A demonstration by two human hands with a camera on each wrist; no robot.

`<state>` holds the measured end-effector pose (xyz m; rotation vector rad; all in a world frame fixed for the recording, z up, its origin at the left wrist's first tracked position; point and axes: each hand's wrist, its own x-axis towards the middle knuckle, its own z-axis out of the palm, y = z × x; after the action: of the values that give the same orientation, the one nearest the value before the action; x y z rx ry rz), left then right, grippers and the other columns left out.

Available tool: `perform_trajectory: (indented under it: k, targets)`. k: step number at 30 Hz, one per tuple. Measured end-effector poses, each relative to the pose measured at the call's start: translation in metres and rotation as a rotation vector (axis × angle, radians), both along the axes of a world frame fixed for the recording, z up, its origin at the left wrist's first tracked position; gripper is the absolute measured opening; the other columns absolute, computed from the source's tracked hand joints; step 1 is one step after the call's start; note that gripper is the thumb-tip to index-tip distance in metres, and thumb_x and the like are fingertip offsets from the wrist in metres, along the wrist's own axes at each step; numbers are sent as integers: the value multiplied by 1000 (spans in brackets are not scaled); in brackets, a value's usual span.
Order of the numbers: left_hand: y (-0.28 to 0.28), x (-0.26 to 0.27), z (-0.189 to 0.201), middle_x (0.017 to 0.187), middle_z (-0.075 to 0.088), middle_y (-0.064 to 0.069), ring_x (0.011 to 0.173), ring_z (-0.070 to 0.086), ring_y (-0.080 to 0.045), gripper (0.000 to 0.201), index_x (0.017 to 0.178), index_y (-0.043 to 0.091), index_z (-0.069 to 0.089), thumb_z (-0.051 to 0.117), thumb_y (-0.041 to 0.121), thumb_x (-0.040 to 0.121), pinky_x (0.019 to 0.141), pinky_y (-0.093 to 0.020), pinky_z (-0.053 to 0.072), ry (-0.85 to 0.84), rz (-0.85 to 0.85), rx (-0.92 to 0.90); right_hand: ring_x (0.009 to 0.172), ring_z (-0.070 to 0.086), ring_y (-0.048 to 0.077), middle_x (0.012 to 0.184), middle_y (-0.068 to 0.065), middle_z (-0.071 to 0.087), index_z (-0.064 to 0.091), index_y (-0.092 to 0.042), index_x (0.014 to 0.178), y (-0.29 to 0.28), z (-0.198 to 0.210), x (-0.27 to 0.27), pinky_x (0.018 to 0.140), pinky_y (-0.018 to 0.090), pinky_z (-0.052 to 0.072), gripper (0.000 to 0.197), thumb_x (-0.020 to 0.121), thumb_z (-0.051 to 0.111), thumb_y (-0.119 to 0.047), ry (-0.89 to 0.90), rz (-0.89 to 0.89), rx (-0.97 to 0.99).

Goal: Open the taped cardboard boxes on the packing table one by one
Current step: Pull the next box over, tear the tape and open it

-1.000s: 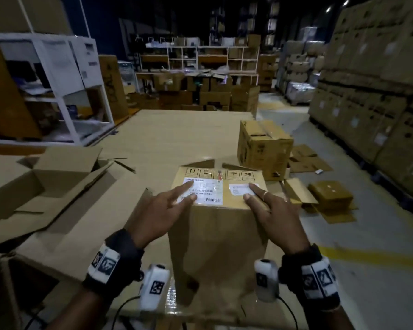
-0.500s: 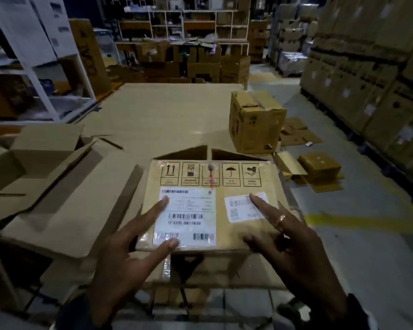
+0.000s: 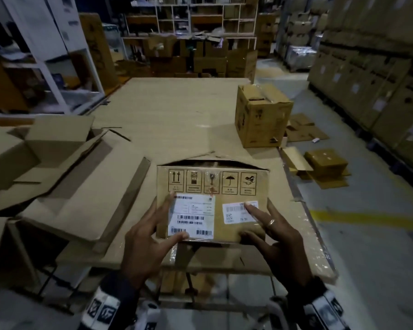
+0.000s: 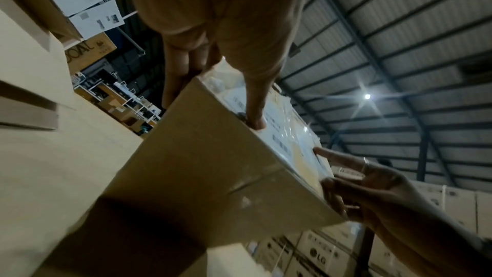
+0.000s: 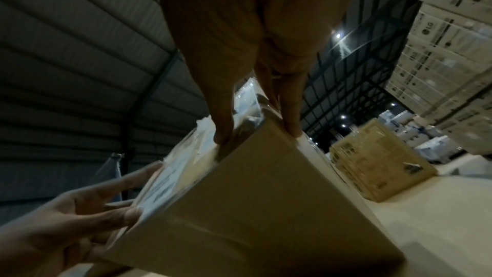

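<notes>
Over on your left there's a heap of flattened brown cardboard boxes (image 3: 65, 186) lying on the cardboard-covered counter (image 3: 177, 120). Your left hand (image 3: 148, 236) has its fingers spread and its thumb hooked on the near edge, holding the left side of the brown labelled cardboard box (image 3: 212, 206) at the counter's near end, and your right hand (image 3: 279, 236) holds the right side the same way, index finger on the small white sticker. Further right, a taller taped brown cardboard box (image 3: 262, 115) stands at the counter's right edge, well apart from yours.
</notes>
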<state>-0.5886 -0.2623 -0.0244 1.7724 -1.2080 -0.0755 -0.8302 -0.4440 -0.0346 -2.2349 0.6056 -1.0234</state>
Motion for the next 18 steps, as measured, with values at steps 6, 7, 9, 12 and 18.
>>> perform_trajectory:
  k: [6, 7, 9, 12, 18]
  targets:
    - [-20, -5, -60, 150, 46, 7, 117, 60, -9, 86, 156, 49, 23, 75, 39, 88, 81, -31, 62, -132, 98, 107, 138, 51, 17, 157, 3, 44, 59, -32, 140, -22, -69, 21, 99, 42, 54, 57, 89, 75, -12, -19, -94, -39]
    - [-23, -5, -68, 152, 42, 9, 118, 58, -6, 84, 156, 48, 22, 72, 40, 90, 84, -26, 60, -135, 82, 124, 140, 49, 17, 157, 2, 44, 56, -32, 143, -23, -79, 23, 102, 41, 53, 66, 85, 78, -8, -16, -113, -30]
    - [-27, -6, -81, 154, 32, 17, 119, 52, 3, 88, 156, 51, 21, 75, 34, 88, 86, -16, 52, -126, 52, 157, 143, 45, 17, 156, 2, 45, 48, -33, 148, -26, -92, 25, 106, 40, 50, 78, 82, 81, -7, -6, -137, -7]
    - [-29, -5, -95, 155, 24, 21, 123, 45, 8, 93, 154, 55, 19, 79, 30, 87, 87, -8, 45, -111, -1, 207, 141, 47, 17, 154, 0, 49, 45, -36, 150, -35, -109, 25, 103, 43, 52, 83, 82, 81, -8, 32, -152, 12]
    - [-25, -2, -89, 157, 41, 2, 123, 50, -8, 80, 151, 42, 40, 79, 23, 85, 83, -15, 47, -139, 84, 156, 131, 57, 25, 147, 5, 55, 50, -27, 145, -27, -101, 22, 103, 41, 51, 77, 79, 83, -10, 92, -259, -45]
